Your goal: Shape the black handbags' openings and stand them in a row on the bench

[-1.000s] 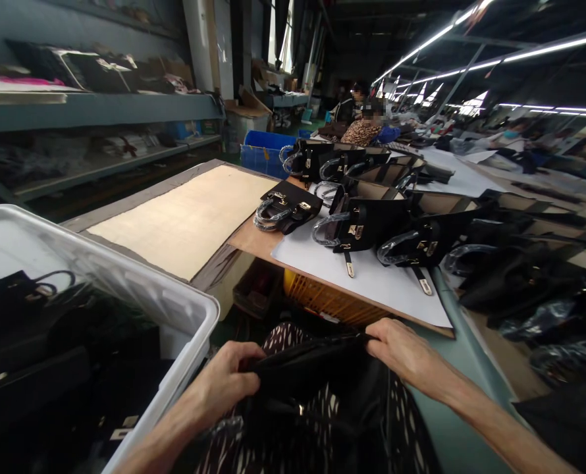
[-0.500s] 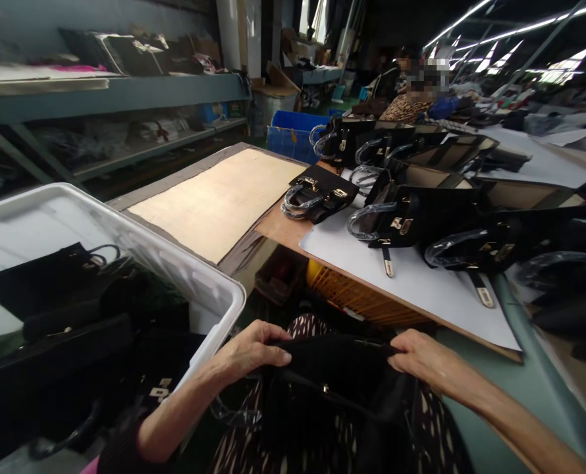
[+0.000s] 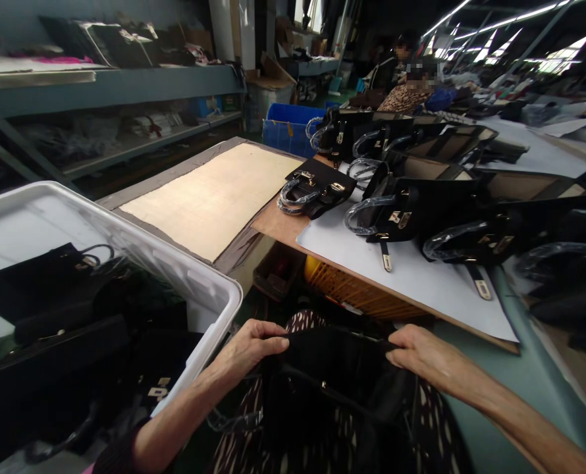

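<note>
A black handbag [image 3: 332, 388] rests on my lap, its upper edge stretched between both hands. My left hand [image 3: 256, 345] pinches the left corner of that edge between thumb and fingers. At the opposite corner my right hand [image 3: 414, 349] grips the edge the same way. A small gold-coloured fitting shows near the middle of the bag, and a plastic-wrapped handle [image 3: 234, 420] hangs out at its left side. The bag's lower part is dark and hard to make out.
A white bin [image 3: 214, 289] with black handbags stands at my left. Ahead are a cream sheet [image 3: 214, 197] on a table and several black handbags [image 3: 401, 210] with wrapped handles on a board with white paper. A yellow crate [image 3: 357, 289] sits underneath. A person [image 3: 406, 92] is farther back.
Both hands keep their grip on the bag's edge, nearly in place. The view has shifted slightly, so the surroundings appear a little farther left and up.
</note>
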The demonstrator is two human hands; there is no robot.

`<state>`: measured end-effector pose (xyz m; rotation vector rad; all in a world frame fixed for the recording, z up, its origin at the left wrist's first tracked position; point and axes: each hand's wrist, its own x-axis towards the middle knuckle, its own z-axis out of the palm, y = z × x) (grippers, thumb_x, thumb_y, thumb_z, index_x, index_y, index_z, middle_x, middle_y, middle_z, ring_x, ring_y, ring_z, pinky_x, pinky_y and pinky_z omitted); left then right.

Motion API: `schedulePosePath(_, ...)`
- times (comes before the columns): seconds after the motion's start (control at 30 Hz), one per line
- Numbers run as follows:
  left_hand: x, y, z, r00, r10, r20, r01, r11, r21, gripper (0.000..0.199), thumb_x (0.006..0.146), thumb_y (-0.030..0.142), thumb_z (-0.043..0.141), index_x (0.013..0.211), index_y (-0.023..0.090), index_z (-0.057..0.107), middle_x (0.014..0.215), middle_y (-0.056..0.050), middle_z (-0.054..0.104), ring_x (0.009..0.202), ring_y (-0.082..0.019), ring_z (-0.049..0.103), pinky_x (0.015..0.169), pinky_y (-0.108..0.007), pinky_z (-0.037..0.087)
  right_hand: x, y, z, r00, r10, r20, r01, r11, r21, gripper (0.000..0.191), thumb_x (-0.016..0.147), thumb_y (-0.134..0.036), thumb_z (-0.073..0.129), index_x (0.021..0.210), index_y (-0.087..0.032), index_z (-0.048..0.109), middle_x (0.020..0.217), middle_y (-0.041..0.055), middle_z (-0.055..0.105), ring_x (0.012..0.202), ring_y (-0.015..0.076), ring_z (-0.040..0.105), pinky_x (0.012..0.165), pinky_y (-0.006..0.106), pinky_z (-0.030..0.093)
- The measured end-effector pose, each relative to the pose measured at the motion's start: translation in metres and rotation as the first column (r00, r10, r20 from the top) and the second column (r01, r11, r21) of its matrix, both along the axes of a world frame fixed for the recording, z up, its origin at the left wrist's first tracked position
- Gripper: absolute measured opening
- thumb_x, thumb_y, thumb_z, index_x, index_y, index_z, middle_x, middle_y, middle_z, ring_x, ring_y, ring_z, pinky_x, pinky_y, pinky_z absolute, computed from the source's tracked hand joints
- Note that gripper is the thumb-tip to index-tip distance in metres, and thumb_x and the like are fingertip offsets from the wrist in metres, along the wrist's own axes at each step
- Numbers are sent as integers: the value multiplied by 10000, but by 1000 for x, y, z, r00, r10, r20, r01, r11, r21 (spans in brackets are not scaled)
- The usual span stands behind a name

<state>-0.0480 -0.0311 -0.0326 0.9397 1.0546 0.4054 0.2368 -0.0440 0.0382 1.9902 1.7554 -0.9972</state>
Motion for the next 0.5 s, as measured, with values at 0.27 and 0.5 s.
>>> schedulePosePath(0.27,5,8,13,962,-92,-259,130,983,134,150,609,190,476,683,166,604,516,41,482,510,-106,432,448,-194,256,-2,-5,4,999,41,-34,-38,997,68,191,657,-222,406,503,-179,301,483,-42,348,478,89,355,443,228,191)
schedulePosePath(0.5,32,10,46,831,-118,-544,398,809,432,403,525,46,355,795,165,631,755,-30,628,725,-169,552,613,-226,365,-1,1,29,993,82,-90,-67,986,153,196,670,-193,424,510,-180,312,510,-40,363,482,86,353,451,221,208)
